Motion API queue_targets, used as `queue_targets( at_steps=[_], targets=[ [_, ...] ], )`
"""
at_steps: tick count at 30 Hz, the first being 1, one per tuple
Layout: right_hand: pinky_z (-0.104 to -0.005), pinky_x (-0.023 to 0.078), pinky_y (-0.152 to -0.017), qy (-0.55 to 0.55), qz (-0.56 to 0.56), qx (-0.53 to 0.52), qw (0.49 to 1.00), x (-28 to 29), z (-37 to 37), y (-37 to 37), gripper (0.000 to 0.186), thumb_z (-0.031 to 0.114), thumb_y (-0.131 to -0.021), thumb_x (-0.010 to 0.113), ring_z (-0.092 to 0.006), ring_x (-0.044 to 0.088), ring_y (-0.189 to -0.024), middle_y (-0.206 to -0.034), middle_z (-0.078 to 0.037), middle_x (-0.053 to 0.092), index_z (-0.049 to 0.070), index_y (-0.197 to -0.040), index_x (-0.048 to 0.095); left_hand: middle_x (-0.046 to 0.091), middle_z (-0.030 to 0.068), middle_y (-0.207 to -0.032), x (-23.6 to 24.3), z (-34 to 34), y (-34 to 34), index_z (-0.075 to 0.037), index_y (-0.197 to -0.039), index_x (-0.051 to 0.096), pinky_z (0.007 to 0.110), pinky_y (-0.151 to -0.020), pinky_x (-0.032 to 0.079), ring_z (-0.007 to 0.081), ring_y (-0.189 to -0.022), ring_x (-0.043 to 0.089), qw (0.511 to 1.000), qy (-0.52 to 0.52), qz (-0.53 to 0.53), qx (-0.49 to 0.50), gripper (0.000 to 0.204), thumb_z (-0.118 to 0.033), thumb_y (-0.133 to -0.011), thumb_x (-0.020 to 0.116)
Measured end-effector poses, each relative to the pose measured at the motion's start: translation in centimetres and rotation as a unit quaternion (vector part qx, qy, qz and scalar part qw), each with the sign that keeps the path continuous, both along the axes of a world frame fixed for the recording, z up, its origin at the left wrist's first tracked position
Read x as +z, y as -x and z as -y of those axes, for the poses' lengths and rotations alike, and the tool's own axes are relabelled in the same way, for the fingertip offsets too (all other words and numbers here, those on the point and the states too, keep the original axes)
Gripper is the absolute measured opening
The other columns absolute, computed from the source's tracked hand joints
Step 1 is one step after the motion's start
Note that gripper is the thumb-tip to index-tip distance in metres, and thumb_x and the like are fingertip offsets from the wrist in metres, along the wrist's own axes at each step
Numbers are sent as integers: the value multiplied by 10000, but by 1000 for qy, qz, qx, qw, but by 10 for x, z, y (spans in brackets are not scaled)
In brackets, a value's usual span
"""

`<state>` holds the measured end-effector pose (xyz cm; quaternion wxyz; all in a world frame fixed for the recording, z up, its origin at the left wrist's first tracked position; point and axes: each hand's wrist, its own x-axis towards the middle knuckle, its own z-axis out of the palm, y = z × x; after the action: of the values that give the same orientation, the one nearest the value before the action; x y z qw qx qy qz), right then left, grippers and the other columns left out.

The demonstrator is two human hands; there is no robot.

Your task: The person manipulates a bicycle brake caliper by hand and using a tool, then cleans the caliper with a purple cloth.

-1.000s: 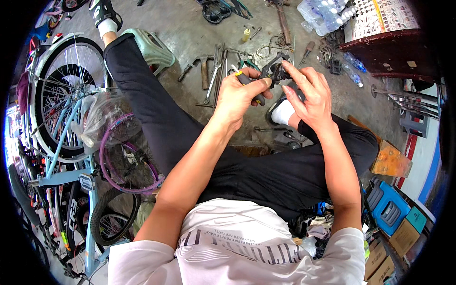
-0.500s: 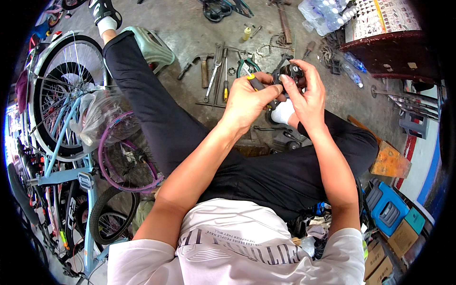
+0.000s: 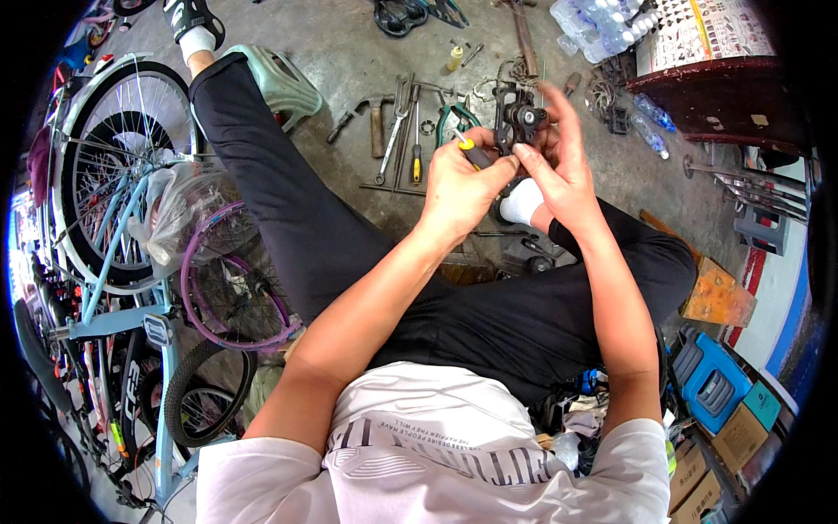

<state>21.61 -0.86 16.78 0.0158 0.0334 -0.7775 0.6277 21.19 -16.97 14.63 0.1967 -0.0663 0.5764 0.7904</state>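
Over the floor in front of me, both hands meet at a black bike part that looks like a disc brake caliper point(image 3: 522, 118), with a slotted bracket on its left side and a round knob facing up. My left hand point(image 3: 458, 192) is closed around a screwdriver point(image 3: 474, 155) with a yellow and black handle, its shaft pointing up and left. The left thumb and fingertips also reach the caliper's lower end. My right hand point(image 3: 566, 179) grips the caliper from the right, thumb against its lower end and forefinger raised off it. The fingers behind it are partly hidden.
On the floor beyond lie a hammer point(image 3: 376, 127), a wrench point(image 3: 394, 131), another screwdriver point(image 3: 416, 157), green-handled pliers point(image 3: 452, 118) and a small bottle point(image 3: 455, 58). Bike wheels and a light blue frame point(image 3: 113, 325) crowd the left. A blue case point(image 3: 709, 380) stands at right.
The caliper has been turned, so its bracket and round knob now show more fully. My right forefinger has lifted off it. The screwdriver stays in my left hand.
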Motion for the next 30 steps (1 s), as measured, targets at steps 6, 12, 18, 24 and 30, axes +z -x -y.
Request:
queue_targets(
  at_steps=[6,12,18,24,30],
  targets=[
    [-321,499,-871,208,188,-101,955,2,6,-4,846,155,-878,833,-122,578,-1007,-1189,-36,531,73,-1573,358,676,-31,-831,10,-2,0,-37,-1025,701,216,-638,429,32,-719,564,1000,-14,-22,-16,135,-70,-903,747],
    [-321,451,-875,270,259,-39,927,-4,-3,-5,338,242,-961,753,-132,612,-946,-1070,-23,717,32,-1220,692,747,27,-890,-5,-6,-1,-3,-1069,682,233,-645,443,40,-713,592,998,-29,-46,-10,169,-59,-915,723],
    [-321,467,-891,340,299,7,892,-9,-17,1,306,147,-971,708,-144,618,-944,-1075,-51,718,-13,-1232,693,778,50,-880,1,2,2,-46,-1055,672,230,-625,411,51,-723,611,999,-47,14,-23,169,-146,-931,726],
    [-300,476,-851,357,303,-27,884,-5,-14,-2,189,105,-964,714,-146,628,-893,-1046,-70,715,-7,-1115,731,756,94,-859,11,6,7,47,-994,690,245,-742,519,103,-783,686,994,-91,58,-27,137,-58,-910,717],
    [-324,471,-848,330,311,-35,891,-6,-10,-1,213,131,-959,724,-141,626,-894,-1043,-57,720,2,-1129,730,757,35,-887,-1,3,2,-11,-1050,688,241,-684,465,65,-784,645,999,-38,-7,-34,166,-97,-917,736]
  ],
)
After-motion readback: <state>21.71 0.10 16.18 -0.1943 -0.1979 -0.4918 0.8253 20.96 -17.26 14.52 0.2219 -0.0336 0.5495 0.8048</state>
